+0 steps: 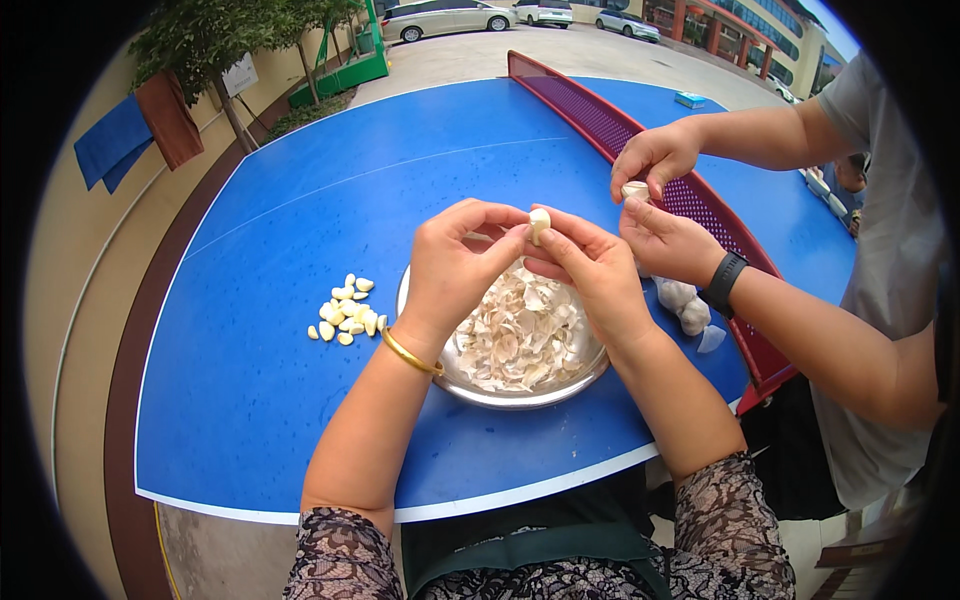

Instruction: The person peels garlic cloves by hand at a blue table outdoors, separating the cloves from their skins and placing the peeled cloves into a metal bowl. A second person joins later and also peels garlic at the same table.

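Observation:
Between my two hands a pale garlic clove (pixel 539 223) is pinched at the fingertips, above a round metal bowl (pixel 517 401). My left hand (pixel 469 262) grips it from the left with thumb and fingers. From the right, my right hand (pixel 589 266) has its thumb and index finger on the same clove. Papery garlic skins (pixel 521 334) fill much of the bowl below. To the left of the bowl, a pile of peeled garlic cloves (pixel 346 309) lies on the blue table tennis table (pixel 270 390).
At the right, a co-worker's hands (pixel 667 202) hold a piece of garlic (pixel 635 190) beside the red net (pixel 697 202). Whole garlic bulbs (pixel 686 304) lie between bowl and net. A small blue box (pixel 689 99) sits beyond the net. The table's white edge (pixel 480 511) runs before me.

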Demonstrator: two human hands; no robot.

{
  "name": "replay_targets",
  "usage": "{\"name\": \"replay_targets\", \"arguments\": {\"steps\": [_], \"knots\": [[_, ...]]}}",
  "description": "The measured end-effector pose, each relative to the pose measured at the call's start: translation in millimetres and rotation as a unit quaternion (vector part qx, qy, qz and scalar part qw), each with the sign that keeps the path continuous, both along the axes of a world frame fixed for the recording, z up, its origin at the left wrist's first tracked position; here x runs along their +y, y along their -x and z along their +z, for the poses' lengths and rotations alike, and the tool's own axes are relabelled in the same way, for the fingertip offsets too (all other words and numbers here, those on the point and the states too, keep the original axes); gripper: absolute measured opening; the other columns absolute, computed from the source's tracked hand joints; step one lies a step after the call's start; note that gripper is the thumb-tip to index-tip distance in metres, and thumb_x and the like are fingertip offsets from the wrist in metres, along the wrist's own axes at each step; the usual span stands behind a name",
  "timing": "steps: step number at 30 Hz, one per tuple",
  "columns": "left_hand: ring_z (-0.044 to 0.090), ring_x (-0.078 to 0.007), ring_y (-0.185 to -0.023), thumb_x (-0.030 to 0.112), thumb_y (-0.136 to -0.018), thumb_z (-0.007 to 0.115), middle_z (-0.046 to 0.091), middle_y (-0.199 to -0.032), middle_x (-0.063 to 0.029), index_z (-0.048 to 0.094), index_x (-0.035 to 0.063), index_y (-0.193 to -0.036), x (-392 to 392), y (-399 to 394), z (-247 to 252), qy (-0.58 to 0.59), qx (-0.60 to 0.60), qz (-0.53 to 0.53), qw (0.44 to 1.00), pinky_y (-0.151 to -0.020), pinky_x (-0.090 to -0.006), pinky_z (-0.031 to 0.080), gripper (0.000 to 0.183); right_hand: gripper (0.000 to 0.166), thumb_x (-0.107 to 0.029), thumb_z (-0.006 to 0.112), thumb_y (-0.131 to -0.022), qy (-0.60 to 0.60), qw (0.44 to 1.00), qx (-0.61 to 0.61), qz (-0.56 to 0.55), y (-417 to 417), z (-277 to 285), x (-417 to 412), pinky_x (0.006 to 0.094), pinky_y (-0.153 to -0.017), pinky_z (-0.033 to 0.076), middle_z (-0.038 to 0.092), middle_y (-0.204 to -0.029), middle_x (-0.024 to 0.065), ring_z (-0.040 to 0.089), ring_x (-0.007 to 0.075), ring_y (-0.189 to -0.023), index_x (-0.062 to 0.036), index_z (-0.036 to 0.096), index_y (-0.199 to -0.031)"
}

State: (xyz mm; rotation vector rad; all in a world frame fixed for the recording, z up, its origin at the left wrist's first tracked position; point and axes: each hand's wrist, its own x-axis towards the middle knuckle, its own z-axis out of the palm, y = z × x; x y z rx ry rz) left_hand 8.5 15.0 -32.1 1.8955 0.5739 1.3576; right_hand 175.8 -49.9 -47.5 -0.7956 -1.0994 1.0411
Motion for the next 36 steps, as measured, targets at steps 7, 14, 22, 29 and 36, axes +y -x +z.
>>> {"name": "replay_targets", "arguments": {"steps": [7,14,22,29,36], "knots": [[0.075,-0.0179,-0.079,0.009,-0.088,0.079,0.076,-0.090,-0.0102,0.079,0.0021,-0.098,-2.4,-2.8,1.0,-0.090,0.000,0.042,0.995,-0.073,-0.0288,0.061,0.012,0.035,-0.013,0.074,-0.097,-0.006,1.000,-0.023,-0.011,-0.4,2.1,-0.7,0.0279,-0.093,0.059,0.073,-0.118,0.0111,0.072,0.0172,-0.108,0.0019,0.065,-0.127],[0.074,-0.0147,-0.076,0.004,-0.088,0.076,0.074,-0.089,-0.0078,0.074,-0.0009,-0.091,-0.8,-3.8,-4.7,-0.136,0.019,0.067,0.988,-0.072,-0.0265,0.061,0.006,0.034,-0.013,0.077,-0.094,0.015,0.999,-0.042,-0.014,-3.4,0.2,0.7,0.0274,-0.084,0.060,0.074,-0.116,0.0088,0.072,0.0143,-0.102,-0.0005,0.066,-0.124],[0.072,-0.0104,-0.078,0.009,-0.095,0.072,0.074,-0.091,-0.0057,0.070,0.0000,-0.106,5.0,-1.8,-7.6,-0.004,-0.019,0.004,1.000,-0.071,-0.0227,0.057,0.015,0.036,-0.011,0.078,-0.094,0.008,0.999,-0.030,0.017,-2.9,1.7,-0.4,0.0254,-0.079,0.057,0.074,-0.118,0.0089,0.073,0.0152,-0.103,-0.0007,0.065,-0.126],[0.073,-0.0104,-0.084,0.011,-0.095,0.075,0.076,-0.095,-0.0072,0.073,-0.0017,-0.106,1.4,-1.2,-3.0,0.028,0.004,-0.034,0.999,-0.073,-0.0226,0.057,0.017,0.034,-0.010,0.076,-0.095,-0.026,0.999,-0.020,0.007,-1.8,-2.3,1.5,0.0286,-0.089,0.059,0.070,-0.120,0.0127,0.072,0.0188,-0.108,0.0016,0.064,-0.125],[0.075,-0.0141,-0.088,0.010,-0.093,0.076,0.078,-0.095,-0.0091,0.076,-0.0011,-0.104,4.6,-0.9,-5.2,0.082,-0.022,-0.071,0.994,-0.079,-0.0270,0.060,0.016,0.030,-0.007,0.075,-0.095,-0.024,0.999,-0.029,0.001,-3.7,-5.3,2.4,0.0286,-0.090,0.059,0.070,-0.119,0.0127,0.072,0.0194,-0.108,0.0021,0.064,-0.122]]}}
